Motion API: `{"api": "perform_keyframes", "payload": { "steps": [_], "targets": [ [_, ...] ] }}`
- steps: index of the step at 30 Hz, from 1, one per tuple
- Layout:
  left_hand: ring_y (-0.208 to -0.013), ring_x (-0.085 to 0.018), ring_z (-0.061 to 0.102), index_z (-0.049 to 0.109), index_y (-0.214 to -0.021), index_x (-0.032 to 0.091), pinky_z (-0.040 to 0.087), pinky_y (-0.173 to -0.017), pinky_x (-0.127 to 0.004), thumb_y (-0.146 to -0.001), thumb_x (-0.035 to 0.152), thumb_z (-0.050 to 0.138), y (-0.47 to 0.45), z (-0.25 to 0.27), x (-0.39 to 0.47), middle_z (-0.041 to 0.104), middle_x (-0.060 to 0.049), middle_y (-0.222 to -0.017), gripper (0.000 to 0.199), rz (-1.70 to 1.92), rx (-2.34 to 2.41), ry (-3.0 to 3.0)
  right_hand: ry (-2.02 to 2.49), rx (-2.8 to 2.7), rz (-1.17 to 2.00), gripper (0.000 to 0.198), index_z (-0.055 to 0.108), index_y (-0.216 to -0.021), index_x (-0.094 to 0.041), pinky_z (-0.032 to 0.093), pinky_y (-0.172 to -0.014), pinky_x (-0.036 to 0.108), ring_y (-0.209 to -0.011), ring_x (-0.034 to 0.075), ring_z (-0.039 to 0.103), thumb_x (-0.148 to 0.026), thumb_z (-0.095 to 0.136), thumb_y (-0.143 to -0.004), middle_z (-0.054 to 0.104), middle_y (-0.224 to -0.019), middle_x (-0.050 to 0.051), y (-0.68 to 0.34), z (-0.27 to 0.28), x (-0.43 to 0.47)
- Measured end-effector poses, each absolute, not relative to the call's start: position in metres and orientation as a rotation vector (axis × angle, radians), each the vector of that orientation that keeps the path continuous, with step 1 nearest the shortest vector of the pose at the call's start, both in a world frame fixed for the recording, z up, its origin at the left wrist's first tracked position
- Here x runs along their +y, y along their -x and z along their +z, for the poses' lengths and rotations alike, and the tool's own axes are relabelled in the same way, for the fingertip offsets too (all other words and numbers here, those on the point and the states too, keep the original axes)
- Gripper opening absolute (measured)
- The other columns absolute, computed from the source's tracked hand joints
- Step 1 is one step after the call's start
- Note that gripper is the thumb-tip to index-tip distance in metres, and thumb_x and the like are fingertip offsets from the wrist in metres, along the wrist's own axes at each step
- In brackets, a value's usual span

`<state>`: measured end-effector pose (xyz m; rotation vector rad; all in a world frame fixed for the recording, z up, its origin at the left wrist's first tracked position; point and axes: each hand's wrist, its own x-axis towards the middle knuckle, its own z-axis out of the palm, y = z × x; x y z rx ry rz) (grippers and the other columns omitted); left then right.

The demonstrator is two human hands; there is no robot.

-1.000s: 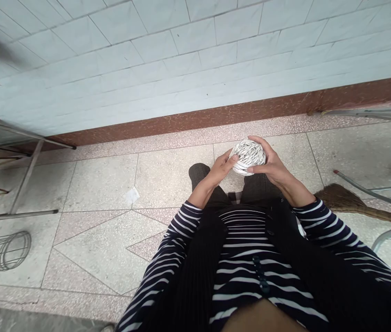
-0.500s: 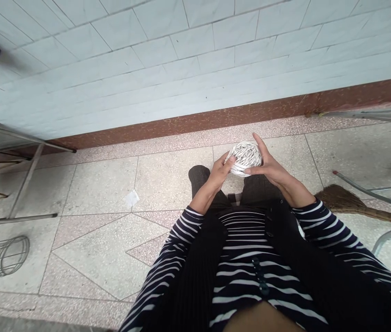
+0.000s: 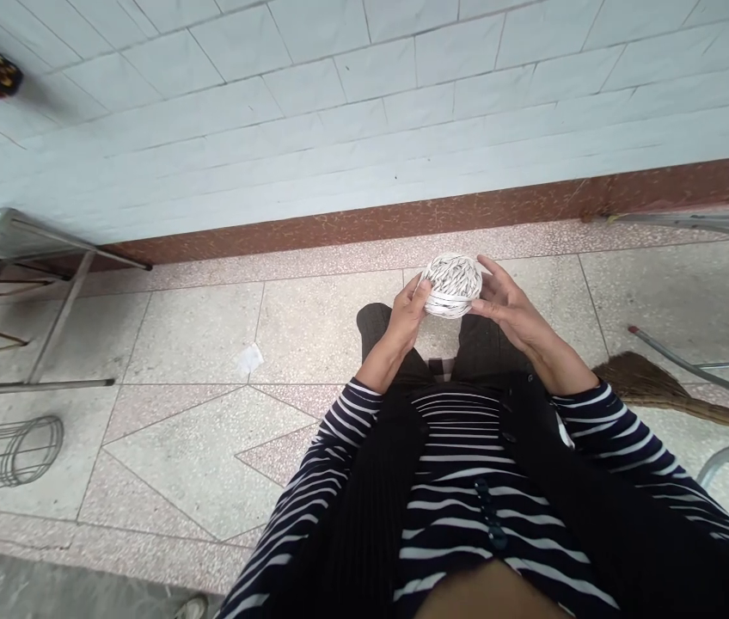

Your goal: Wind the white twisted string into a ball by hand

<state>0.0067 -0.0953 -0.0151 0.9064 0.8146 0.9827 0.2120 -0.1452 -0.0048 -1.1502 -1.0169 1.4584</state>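
A ball of white cord (image 3: 452, 282) with thin dark lines in its strands is held above my lap. My left hand (image 3: 406, 320) grips its left side, the thumb lying on the near edge and the fingers hidden underneath. On the opposite side, my right hand (image 3: 514, 314) cups the ball, thumb against its lower right edge. The right index finger stretches upward, apart from the cord. No loose end of the cord can be made out.
At left stand a metal-legged table (image 3: 61, 318) and a wire rack (image 3: 33, 451). A paper scrap (image 3: 250, 358) lies on the floor. To the right are a straw broom (image 3: 645, 378) and metal stool legs (image 3: 693, 365). A tiled wall (image 3: 313, 155) rises ahead.
The ball has turned slightly and its top has risen a little between my hands. My right thumb has shifted along its edge. The camera view has tilted slightly, and a shoe shows at the bottom.
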Motion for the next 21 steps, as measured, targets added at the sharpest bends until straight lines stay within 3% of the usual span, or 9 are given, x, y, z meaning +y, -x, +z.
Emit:
{"api": "perform_keyframes", "payload": {
  "steps": [4, 7, 10, 13, 15, 18, 21],
  "targets": [
    [-0.141, -0.034, 0.066, 0.07, -0.141, 0.021, 0.051, -0.121, -0.048, -0.092, 0.078, 0.072, -0.009, -0.021, -0.094, 0.074, -0.013, -0.145, 0.076, 0.959, 0.941, -1.07, 1.162, -1.114, 1.391, 0.115, 0.037, -0.173, -0.042, 0.037, -0.134, 0.06, -0.163, 0.039, 0.042, -0.057, 0.098, -0.076, 0.043, -0.176, 0.008, -0.205, -0.013, -0.138],
    [-0.141, -0.034, 0.064, 0.066, -0.146, 0.022, 0.046, -0.126, -0.05, -0.096, 0.075, 0.069, -0.007, -0.023, -0.092, 0.072, -0.013, -0.148, 0.073, 0.901, 0.998, -1.305, 1.198, -1.103, 1.323, 0.125, 0.035, -0.174, -0.04, 0.034, -0.136, 0.057, -0.163, 0.039, 0.042, -0.054, 0.103, -0.069, 0.046, -0.174, 0.008, -0.198, -0.023, -0.131],
    [-0.14, -0.034, 0.065, 0.063, -0.149, 0.02, 0.047, -0.124, -0.05, -0.094, 0.071, 0.074, 0.0, -0.028, -0.086, 0.071, -0.015, -0.149, 0.075, 0.8, 0.926, -1.465, 1.243, -0.961, 1.363, 0.125, 0.039, -0.171, -0.038, 0.045, -0.129, 0.057, -0.156, 0.039, 0.051, -0.052, 0.103, -0.065, 0.055, -0.166, 0.01, -0.197, -0.033, -0.125],
    [-0.125, -0.031, 0.074, 0.063, -0.148, 0.019, 0.057, -0.11, -0.044, -0.091, 0.062, 0.081, 0.014, -0.039, -0.08, 0.075, -0.015, -0.14, 0.074, 0.736, 0.884, -1.451, 1.274, -0.863, 1.415, 0.117, 0.046, -0.166, -0.036, 0.06, -0.111, 0.052, -0.148, 0.039, 0.058, -0.048, 0.101, -0.064, 0.06, -0.16, 0.011, -0.202, -0.041, -0.122],
    [-0.101, -0.025, 0.078, 0.068, -0.138, 0.017, 0.061, -0.094, -0.038, -0.093, 0.054, 0.079, 0.023, -0.047, -0.077, 0.081, -0.012, -0.117, 0.06, 0.683, 0.945, -1.432, 1.314, -0.836, 1.417, 0.111, 0.051, -0.161, -0.035, 0.065, -0.098, 0.045, -0.143, 0.038, 0.061, -0.044, 0.1, -0.062, 0.064, -0.156, 0.011, -0.206, -0.049, -0.118],
    [-0.077, -0.018, 0.074, 0.077, -0.103, 0.015, 0.057, -0.082, -0.03, -0.1, 0.04, 0.068, 0.032, -0.056, -0.072, 0.077, -0.004, -0.082, 0.027, 0.596, 1.095, -1.561, 1.411, -0.789, 1.432, 0.103, 0.058, -0.154, -0.033, 0.064, -0.083, 0.038, -0.13, 0.036, 0.067, -0.042, 0.097, -0.059, 0.067, -0.148, 0.01, -0.209, -0.069, -0.104],
    [-0.07, -0.014, 0.07, 0.073, -0.083, 0.016, 0.053, -0.078, -0.025, -0.104, 0.028, 0.055, 0.029, -0.067, -0.066, 0.073, 0.0, -0.071, 0.031, 0.483, 1.17, -1.662, 1.571, -0.697, 1.393, 0.103, 0.062, -0.147, -0.028, 0.063, -0.087, 0.04, -0.121, 0.034, 0.068, -0.035, 0.096, -0.051, 0.07, -0.14, 0.01, -0.204, -0.102, -0.082]
  ]
}}
